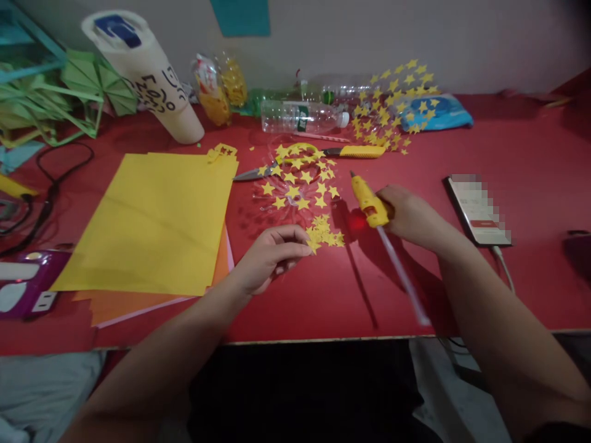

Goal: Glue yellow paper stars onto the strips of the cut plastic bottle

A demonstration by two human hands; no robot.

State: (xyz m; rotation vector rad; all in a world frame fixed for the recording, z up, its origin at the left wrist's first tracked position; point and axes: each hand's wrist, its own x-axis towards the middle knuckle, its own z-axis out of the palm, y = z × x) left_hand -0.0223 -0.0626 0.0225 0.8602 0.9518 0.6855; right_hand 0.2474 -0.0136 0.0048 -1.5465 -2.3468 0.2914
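Between the thumb and fingers of my left hand is a yellow paper star, pinched at its edge. Just beyond lies a small heap of loose yellow stars. My right hand is wrapped round a yellow hot glue gun, its nozzle pointing away from me and a long clear glue stick jutting from its back. Past the heap stands a clear plastic piece with thin spread strips, many tipped with yellow stars. Scissors lie partly hidden behind it.
Yellow paper sheets lie left, over orange and pink ones. A yellow-handled cutter, plastic bottles, a second starred piece and a white tumbler line the back. A phone rests right; a purple power strip sits left.
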